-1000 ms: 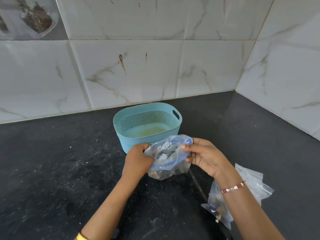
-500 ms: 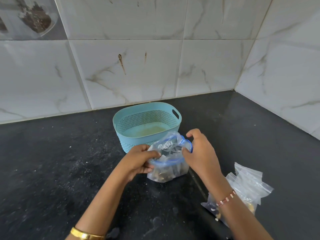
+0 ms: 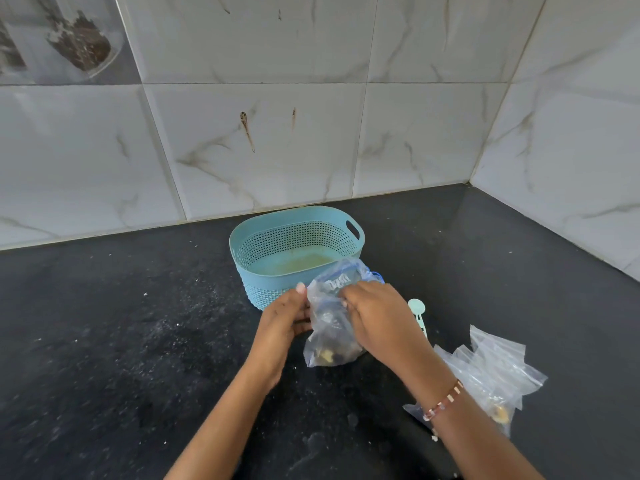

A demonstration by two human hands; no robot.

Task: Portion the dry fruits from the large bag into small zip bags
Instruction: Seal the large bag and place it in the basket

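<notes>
Both hands are on the same clear plastic zip bag with a blue seal strip [image 3: 332, 327], which stands on the black speckled stone tabletop [image 3: 121, 341] just in front of the teal perforated plastic basket [image 3: 294, 247]. The left hand [image 3: 284, 323] pinches the bag's left edge, thumb up near the top, so it acts as the anchor. The right hand [image 3: 377, 317] is closed over the upper right part of the bag near the seal, fingers curled on the plastic. My read: the person is either pressing the zip shut or gathering the mouth; which of the two I can't tell, as the seal is mostly under the right hand.

The dry fruits [image 3: 332, 355] sit as a dark and pale clump at the bottom of the bag, which is why it stays upright with the slack top free to work on.

The basket looks empty and sits directly behind the bag, probably the drop-off for finished portions.

A pale mint plastic scoop [image 3: 417, 311] lies on the tabletop just right of the right hand, within reach for more portioning.

A pile of clear plastic bags [image 3: 495, 372] lies to the right beside the right forearm; one holds some fruit pieces. Whether that is the large source bag, I can't tell.

Risk: a loose top plus a one-sided squeeze could tip the bag.
</notes>
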